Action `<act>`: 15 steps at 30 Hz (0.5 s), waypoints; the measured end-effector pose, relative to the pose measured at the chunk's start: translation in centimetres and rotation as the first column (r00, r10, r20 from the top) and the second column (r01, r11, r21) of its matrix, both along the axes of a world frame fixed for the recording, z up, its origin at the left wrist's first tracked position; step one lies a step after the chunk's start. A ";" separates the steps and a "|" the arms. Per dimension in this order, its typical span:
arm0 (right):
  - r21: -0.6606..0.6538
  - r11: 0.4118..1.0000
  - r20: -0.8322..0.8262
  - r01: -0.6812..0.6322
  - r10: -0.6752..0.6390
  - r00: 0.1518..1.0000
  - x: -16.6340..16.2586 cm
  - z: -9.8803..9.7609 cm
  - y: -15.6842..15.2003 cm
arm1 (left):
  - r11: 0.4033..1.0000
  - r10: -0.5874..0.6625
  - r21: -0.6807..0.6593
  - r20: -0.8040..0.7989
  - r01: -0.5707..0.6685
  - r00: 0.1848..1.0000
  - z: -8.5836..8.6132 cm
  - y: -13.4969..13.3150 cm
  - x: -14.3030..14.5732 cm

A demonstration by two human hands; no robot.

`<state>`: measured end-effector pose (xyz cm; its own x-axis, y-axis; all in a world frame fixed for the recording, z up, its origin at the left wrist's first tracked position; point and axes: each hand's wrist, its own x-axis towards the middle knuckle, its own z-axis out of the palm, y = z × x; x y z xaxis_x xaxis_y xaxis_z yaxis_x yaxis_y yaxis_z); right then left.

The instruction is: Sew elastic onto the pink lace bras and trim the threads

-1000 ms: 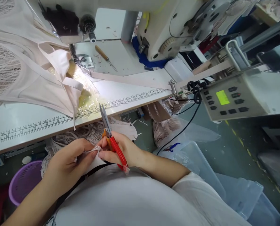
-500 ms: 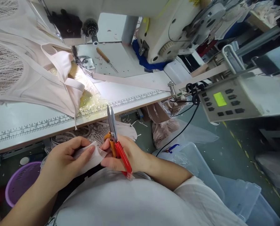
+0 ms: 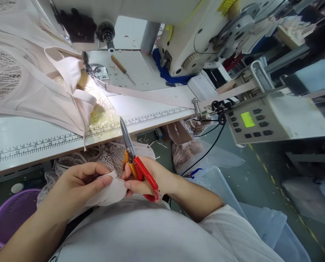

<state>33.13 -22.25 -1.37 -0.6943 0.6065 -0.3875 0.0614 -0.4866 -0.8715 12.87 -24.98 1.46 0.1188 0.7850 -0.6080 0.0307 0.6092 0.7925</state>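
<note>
My left hand (image 3: pixel 82 189) pinches a small pale piece of fabric (image 3: pixel 109 191) between thumb and fingers, close to my body. On the right, my right hand (image 3: pixel 148 176) carries scissors (image 3: pixel 142 170) with red and orange handles, their closed blades pointing up and away toward the table edge. The thumb and a finger of that same hand also grip the fabric's right edge. A beige lace garment (image 3: pixel 39 83) lies on the sewing table at the left, its strap by the machine's presser foot (image 3: pixel 87 65).
The sewing machine (image 3: pixel 175 40) stands over the white table, whose front edge carries a printed ruler (image 3: pixel 151 119). An awl (image 3: pixel 121 68) lies on the machine bed. A beige band runs to a control box (image 3: pixel 256 118). Below are a purple basket (image 3: pixel 13 214) and a clear plastic bin (image 3: pixel 219 185).
The fabric is turned and spread flatter between my hands. The scissors have tilted further left at the tips, and the blades now lie together. The whole view has shifted slightly.
</note>
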 end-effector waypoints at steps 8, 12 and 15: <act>0.430 0.695 0.418 -0.576 0.412 0.810 4.4 -1.7 2.0 | 0.996 -0.089 0.008 -0.025 0.089 0.996 -1.6 0.5 0.6; 0.443 0.623 0.511 -0.645 0.416 0.753 4.9 -1.3 1.7 | 0.992 -0.074 0.095 -0.097 0.083 0.992 -2.0 0.5 0.7; 0.441 0.571 0.615 -0.692 0.370 0.697 4.7 -0.6 1.7 | 0.988 -0.037 0.142 -0.168 0.061 0.985 -2.2 0.4 0.7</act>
<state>37.87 -20.60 -1.99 -0.8307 0.3737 -0.4127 0.5435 0.3836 -0.7466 13.60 -24.57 -0.71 0.0672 0.8624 -0.5018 0.1944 0.4819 0.8544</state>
